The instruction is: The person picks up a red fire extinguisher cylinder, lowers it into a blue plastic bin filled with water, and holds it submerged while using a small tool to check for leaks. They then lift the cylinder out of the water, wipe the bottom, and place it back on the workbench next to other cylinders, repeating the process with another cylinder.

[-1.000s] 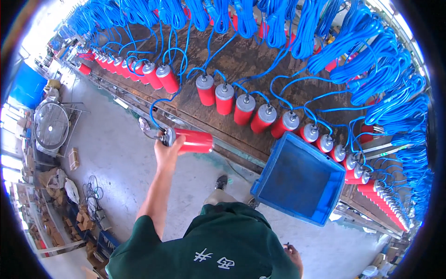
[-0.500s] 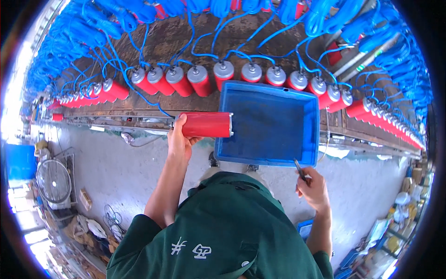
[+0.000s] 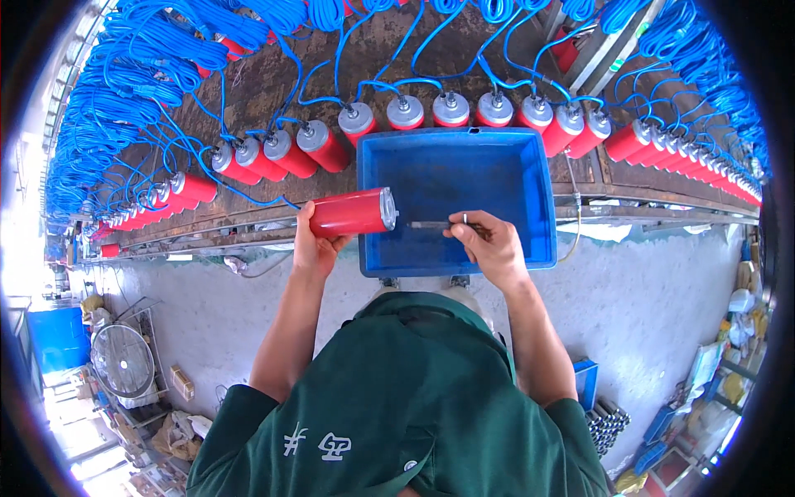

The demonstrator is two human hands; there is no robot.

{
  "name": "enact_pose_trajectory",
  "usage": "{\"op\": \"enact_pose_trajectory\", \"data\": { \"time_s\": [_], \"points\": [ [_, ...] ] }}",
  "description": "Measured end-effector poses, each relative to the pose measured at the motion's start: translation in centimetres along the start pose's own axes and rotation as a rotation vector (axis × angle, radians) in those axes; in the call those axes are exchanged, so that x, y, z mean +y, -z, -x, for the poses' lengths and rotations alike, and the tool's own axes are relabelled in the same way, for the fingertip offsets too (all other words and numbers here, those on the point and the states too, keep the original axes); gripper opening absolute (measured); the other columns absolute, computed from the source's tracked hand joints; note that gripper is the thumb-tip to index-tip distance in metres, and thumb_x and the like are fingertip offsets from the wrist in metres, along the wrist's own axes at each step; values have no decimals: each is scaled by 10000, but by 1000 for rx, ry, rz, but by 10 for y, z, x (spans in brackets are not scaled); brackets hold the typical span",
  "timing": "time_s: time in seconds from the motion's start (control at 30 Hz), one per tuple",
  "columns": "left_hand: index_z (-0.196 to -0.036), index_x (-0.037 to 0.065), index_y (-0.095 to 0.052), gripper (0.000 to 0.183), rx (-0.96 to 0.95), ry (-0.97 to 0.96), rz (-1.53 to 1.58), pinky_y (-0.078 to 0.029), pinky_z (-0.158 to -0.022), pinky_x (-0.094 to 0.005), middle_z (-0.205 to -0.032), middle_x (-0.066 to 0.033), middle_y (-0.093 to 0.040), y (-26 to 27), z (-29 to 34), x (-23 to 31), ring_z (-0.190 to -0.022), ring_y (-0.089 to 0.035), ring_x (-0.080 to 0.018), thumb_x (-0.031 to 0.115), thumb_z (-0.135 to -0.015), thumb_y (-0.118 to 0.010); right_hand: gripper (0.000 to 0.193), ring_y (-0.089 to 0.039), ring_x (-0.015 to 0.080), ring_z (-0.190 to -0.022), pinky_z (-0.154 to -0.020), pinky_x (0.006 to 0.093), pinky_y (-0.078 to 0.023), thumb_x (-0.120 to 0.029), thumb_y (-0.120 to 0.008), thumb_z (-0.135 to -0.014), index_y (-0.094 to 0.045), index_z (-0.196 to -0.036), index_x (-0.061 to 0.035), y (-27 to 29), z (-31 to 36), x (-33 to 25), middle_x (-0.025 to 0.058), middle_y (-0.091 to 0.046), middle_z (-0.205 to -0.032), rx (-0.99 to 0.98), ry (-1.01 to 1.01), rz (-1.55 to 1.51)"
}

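Spanning the top of the view, a long wooden bench (image 3: 273, 91) carries a row of red metal cylinders (image 3: 464, 112) fed by coiled blue hoses (image 3: 141, 99); below it sits a blue plastic bin (image 3: 464, 186), now centred where half a second ago it lay to the right; the left hand (image 3: 313, 244) is clenched around one red cylinder with a silver cap (image 3: 352, 213), held level just left of the bin's wall; the right hand (image 3: 489, 244), earlier low beside the bin, now pinches a thin grey metal tool (image 3: 431, 224) aimed at the cap; steadying the cylinder and keeping the tool in line with its cap would likely serve best.
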State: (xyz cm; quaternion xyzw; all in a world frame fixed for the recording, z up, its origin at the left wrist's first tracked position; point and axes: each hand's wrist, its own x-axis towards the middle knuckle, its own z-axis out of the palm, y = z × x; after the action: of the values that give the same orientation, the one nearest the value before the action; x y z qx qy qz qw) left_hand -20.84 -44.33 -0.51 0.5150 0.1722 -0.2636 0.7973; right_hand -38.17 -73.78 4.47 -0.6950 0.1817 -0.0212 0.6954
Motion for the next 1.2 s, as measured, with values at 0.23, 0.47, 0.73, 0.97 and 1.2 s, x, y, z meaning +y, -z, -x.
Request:
{"op": "enact_pose_trajectory", "data": {
  "time_s": [0.23, 0.47, 0.73, 0.97, 1.2],
  "points": [
    [-1403, 65, -588, 676, -40, -12, -37, -608, -1018, -460, -1330, -152, -715, 3, -2, 0, -1205, -717, -317, 617, -1013, -571, 289, -599, 116, -698, -657, 281, -526, -162, -653, -1074, -714, -1296, 12, -14, -17, 13, 104, -800, -1019, -96, 60, 132],
    [-1411, 61, -585, 677, -66, -7, -50, -596, -1043, -471, -1344, -165, -710, 6, -5, 1, -1219, -713, -327, 612, -1019, -560, 282, -593, 127, -692, -658, 294, -521, -144, -662, -1064, -712, -1295, 11, -16, -25, 17, 91, -789, -980, -116, 118, 173],
    [-1404, 57, -564, 632, -70, -21, -15, -616, -1002, -465, -1321, -177, -717, 5, -5, 1, -1180, -731, -329, 571, -1035, -569, 330, -568, 109, -635, -588, 280, -484, -249, -538, -1137, -681, -1342, -33, -21, -39, 15, 67, -686, -804, -126, -124, 4],
    [-1407, 38, -553, 630, -55, -38, -19, -615, -1006, -476, -1317, -199, -711, 2, -5, 0, -1179, -729, -345, 553, -1044, -568, 418, -443, 101, -451, -439, 269, -356, -380, -536, -1140, -639, -1218, 17, -27, -35, 20, 10, -515, -599, -104, -259, -305],
    [-1401, 13, -551, 619, -76, -48, -20, -613, -1008, -484, -1307, -202, -712, -2, -1, 2, -1179, -728, -345, 529, -1059, -557, 547, -695, 186, -617, -533, 349, -497, -468, -530, -1120, -721, -1031, 36, -27, -47, 27, 195, -702, -795, -57, -160, 479]
  ]
}}
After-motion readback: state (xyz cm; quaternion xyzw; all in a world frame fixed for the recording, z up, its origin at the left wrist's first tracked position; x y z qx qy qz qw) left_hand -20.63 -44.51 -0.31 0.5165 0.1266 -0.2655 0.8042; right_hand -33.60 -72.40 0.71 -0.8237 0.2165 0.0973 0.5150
